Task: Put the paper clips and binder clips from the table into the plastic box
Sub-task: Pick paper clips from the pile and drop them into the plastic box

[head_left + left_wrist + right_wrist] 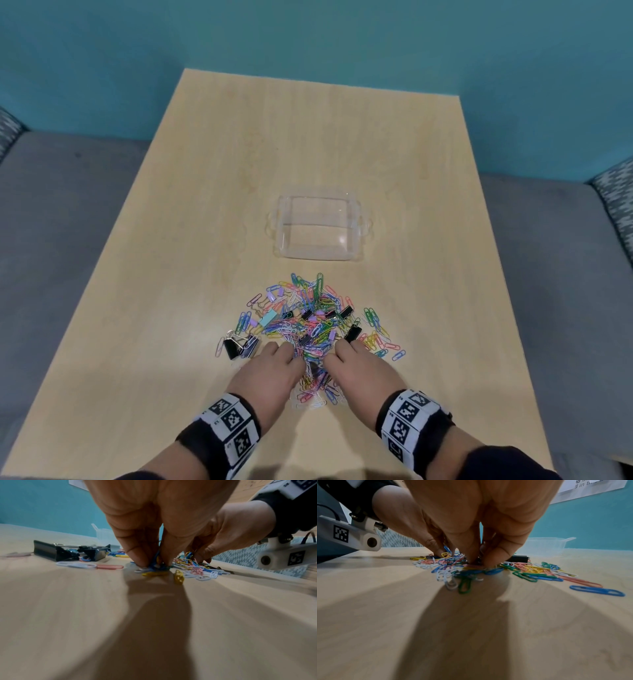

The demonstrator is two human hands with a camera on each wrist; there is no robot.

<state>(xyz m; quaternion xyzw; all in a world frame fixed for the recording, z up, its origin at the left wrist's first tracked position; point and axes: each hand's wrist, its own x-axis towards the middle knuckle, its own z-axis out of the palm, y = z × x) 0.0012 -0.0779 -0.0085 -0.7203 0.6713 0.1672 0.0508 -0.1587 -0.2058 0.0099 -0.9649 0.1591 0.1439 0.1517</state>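
Observation:
A heap of coloured paper clips point(313, 320) mixed with black and pastel binder clips lies on the wooden table point(171, 240), just in front of an empty clear plastic box point(318, 226). My left hand point(274, 368) and right hand point(356, 365) are side by side at the heap's near edge, fingers curled down into it. In the left wrist view my left fingertips point(142, 559) pinch a bunch of blue and yellow clips point(154, 569) against the table. In the right wrist view my right fingertips point(489, 559) pinch clips point(471, 569) too. Large black binder clips point(236, 344) lie left of my left hand.
The clear box point(544, 545) stands behind the heap, a hand's length beyond the farthest clips. Loose clips point(597, 591) spread out to the right of my right hand. Grey sofa cushions point(51, 222) flank the table, with a teal wall behind.

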